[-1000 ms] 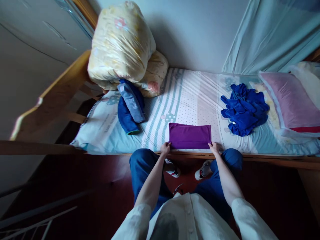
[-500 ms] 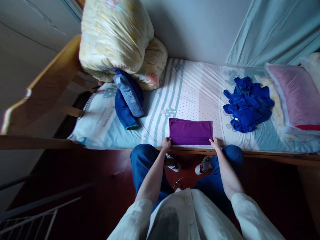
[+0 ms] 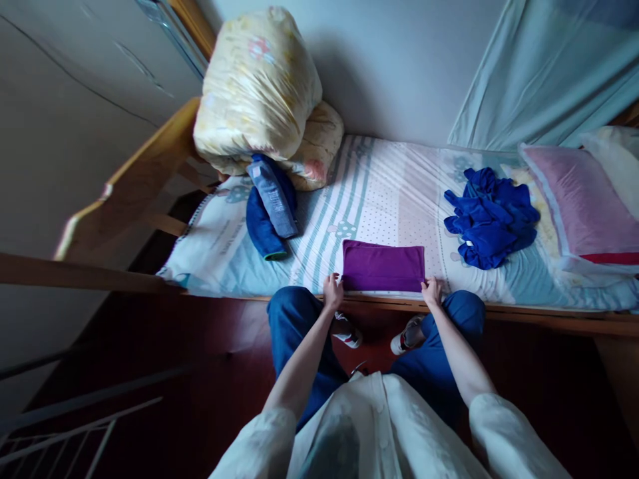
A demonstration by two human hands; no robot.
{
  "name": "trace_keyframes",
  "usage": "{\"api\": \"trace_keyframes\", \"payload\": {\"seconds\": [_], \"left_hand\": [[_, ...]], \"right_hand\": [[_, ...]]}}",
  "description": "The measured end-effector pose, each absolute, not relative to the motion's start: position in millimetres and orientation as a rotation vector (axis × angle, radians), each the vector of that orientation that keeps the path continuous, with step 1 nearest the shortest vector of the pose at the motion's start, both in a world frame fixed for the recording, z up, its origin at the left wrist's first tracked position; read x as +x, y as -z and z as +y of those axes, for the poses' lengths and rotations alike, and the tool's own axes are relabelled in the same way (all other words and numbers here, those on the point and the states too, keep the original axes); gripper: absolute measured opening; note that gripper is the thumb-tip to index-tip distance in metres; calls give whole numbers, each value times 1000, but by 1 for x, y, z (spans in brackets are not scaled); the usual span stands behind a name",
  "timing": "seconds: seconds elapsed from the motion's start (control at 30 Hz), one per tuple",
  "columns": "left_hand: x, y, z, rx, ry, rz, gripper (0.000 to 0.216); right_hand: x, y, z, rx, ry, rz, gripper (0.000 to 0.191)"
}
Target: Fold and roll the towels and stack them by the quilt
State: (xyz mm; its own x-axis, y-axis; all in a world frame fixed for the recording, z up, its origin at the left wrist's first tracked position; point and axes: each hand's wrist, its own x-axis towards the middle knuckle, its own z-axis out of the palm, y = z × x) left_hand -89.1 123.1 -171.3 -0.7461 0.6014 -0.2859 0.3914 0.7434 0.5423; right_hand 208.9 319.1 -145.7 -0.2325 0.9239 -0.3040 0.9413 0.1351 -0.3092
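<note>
A folded purple cloth (image 3: 383, 267) lies flat in a long rectangle at the near edge of the bed, its upper layer slightly askew along the far side. At its near left corner is my left hand (image 3: 333, 291), thumb and fingers closed on the cloth's edge with one finger raised. My right hand (image 3: 431, 291) pinches the near right corner. Both forearms reach forward between my knees. Off to the right is a crumpled blue garment (image 3: 492, 218), touched by neither hand.
The bed (image 3: 319, 256) has a patterned sheet. At its left, blue folded clothing (image 3: 272, 206) lies against a rolled yellow quilt (image 3: 259, 86). A pink pillow (image 3: 574, 199) rests at the right end. A wooden bed end (image 3: 134, 166) rises on the left; a white rack (image 3: 84, 436) stands lower left.
The view has shifted slightly, so the bed's things sit lower and the left ones further right. My left hand's fingers have loosened and lifted a little; the purple cloth stays in place.
</note>
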Motion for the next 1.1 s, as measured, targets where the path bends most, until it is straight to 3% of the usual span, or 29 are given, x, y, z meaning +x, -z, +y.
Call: {"api": "trace_keyframes", "payload": {"seconds": [0.17, 0.37, 0.67, 1.1], "left_hand": [[-73, 176, 115, 1543, -544, 2301, 47], [-63, 197, 117, 1718, -206, 2231, 69], [-70, 216, 134, 1777, -79, 2201, 67], [-70, 210, 137, 1710, -53, 2253, 58]], "right_hand": [[207, 143, 293, 1386, 460, 2887, 45], [204, 151, 283, 1044, 310, 2796, 59], [191, 165, 295, 1041, 171, 2728, 56], [179, 153, 301, 1076, 286, 2604, 56]]}}
